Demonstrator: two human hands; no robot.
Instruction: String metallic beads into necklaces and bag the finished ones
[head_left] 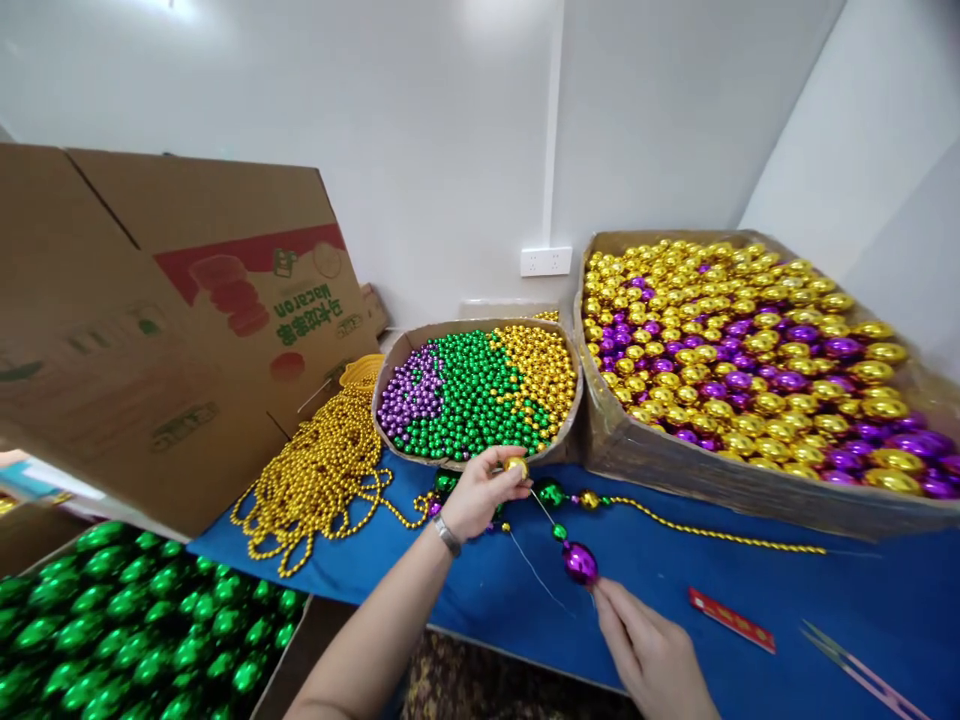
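Observation:
My left hand, with a grey band on its wrist, pinches a shiny gold bead at the front rim of the oval bead box. From it a thin string slants down through a small green bead and a large purple bead. The fingers of my right hand are closed on the string at the purple bead's lower end, right against it. Behind lies a beaded strand with a large green bead, a gold bead and a twisted gold tail.
The oval box holds small purple, green and gold beads. A larger carton of gold and purple beads stands right. Gold bead chains heap left, by a cardboard box. Tweezers and a red strip lie on blue cloth.

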